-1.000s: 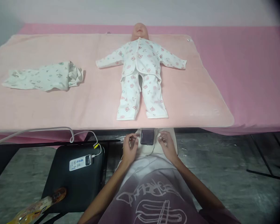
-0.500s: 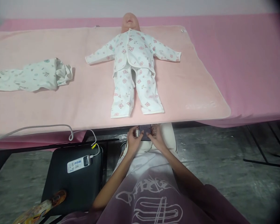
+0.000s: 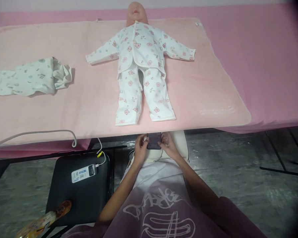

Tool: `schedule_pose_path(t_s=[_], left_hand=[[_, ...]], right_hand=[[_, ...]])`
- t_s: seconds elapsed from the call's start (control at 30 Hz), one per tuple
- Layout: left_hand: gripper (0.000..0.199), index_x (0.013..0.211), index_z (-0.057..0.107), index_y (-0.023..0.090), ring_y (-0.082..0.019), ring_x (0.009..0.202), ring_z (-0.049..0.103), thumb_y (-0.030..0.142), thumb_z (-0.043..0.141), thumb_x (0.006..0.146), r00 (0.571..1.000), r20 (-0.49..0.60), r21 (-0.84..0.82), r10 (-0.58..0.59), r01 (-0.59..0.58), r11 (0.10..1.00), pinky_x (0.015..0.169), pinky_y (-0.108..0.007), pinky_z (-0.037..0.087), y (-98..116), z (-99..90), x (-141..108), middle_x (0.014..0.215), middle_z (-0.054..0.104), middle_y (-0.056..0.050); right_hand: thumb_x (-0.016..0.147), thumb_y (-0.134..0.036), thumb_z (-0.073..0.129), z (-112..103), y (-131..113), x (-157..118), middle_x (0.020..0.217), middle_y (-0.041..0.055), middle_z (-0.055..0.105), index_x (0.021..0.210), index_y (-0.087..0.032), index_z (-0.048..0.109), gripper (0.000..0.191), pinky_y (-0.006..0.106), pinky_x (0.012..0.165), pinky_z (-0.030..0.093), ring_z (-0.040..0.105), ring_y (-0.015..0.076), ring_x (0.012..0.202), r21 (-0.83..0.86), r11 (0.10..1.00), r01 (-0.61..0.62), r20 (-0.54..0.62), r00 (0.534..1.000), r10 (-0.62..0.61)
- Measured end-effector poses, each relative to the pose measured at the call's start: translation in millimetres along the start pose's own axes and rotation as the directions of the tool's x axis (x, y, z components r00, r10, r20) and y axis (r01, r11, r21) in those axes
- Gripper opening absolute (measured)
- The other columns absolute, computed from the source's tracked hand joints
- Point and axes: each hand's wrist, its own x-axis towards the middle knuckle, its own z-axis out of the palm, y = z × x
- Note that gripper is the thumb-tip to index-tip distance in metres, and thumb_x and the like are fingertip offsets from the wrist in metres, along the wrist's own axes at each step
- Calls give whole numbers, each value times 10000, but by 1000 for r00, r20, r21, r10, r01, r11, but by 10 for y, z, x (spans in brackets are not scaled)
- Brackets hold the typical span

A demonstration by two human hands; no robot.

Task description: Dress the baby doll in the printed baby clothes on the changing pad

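Observation:
A dark phone [image 3: 154, 141] lies between my two hands, low over my lap and just beyond the table's near edge. My left hand [image 3: 141, 146] grips its left side, thumb at the edge. The right side is held by my right hand [image 3: 169, 144], its thumb at the phone's edge. On the table, a doll [image 3: 136, 12] lies on its back in a white patterned top [image 3: 149, 49] and matching trousers [image 3: 129, 97], arms spread. Neither hand touches the doll.
A folded patterned garment [image 3: 34, 77] lies at the left on the pink mat [image 3: 203, 89]. Below, a black stool [image 3: 76, 198] carries a white power bank [image 3: 83, 174] with a cable [image 3: 44, 132] running up. A bottle [image 3: 39, 224] shows at the lower left.
The view has tilted slightly, so the doll and mat appear higher and a little larger. My thumbs have moved apart, toward the phone's sides.

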Motion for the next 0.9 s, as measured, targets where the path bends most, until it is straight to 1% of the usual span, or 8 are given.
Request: schedule_pose_path(t_s=[0.17,0.3,0.43,0.47,0.53,0.63,0.8,0.9], left_hand=[[459,1196,832,232,-240,1066,718,597,900,926,999,-1,-16,-33,33,999,1013,-354,556,47,-11,2,1192,817,-89],[429,1178,834,217,-256,1131,740,604,799,995,996,-10,-110,-92,90,990,1018,-355,569,120,-3,16,1207,830,-103],[424,1039,816,213,-217,919,684,603,898,893,993,-16,-81,-115,114,990,891,-328,538,174,17,49,1023,796,-69],[429,1022,811,214,-212,902,672,610,905,886,993,-14,-80,-116,114,990,879,-325,532,185,17,51,1002,786,-64],[444,1033,811,215,-222,944,688,640,875,920,993,2,-106,-117,117,987,902,-329,542,206,8,44,1024,789,-71],[490,1095,820,216,-251,1073,722,688,830,968,993,27,-148,-114,117,982,983,-347,564,217,-24,24,1131,815,-96],[583,1163,836,221,-274,1142,736,747,875,914,993,44,-129,-114,119,985,1063,-378,563,152,-74,9,1214,832,-109],[614,1214,837,230,-283,1156,741,751,891,895,993,41,-125,-108,112,986,1085,-395,564,110,-81,4,1249,836,-115]], right_hand=[[934,-464,822,8,-3,1,1199,51,621,1187,-276,591,391,342,870,582,628,202,1007,13,1000,14,-18,1000,-14],[965,-485,790,10,-23,0,1198,53,632,1175,-272,600,354,343,888,587,637,212,1040,24,1000,0,-25,1000,1],[969,-527,795,32,-43,9,1171,53,644,1139,-267,584,376,344,857,583,650,213,1014,3,1000,-14,-47,999,14],[963,-536,805,43,-48,14,1156,53,647,1134,-267,575,393,343,845,582,651,213,1003,-8,1000,-19,-56,998,19],[949,-546,825,70,-56,23,1121,48,648,1128,-268,553,428,341,816,576,649,212,973,-27,999,-31,-74,997,29],[924,-543,848,100,-67,28,1091,39,646,1126,-272,531,464,336,775,566,640,204,928,-44,999,-31,-96,995,26],[923,-521,851,107,-88,18,1089,37,652,1126,-275,528,453,332,748,567,650,203,915,-54,998,-15,-102,995,9],[912,-527,875,131,-75,29,1083,30,646,1139,-275,523,488,332,745,574,651,194,884,-67,998,-21,-128,992,13]])
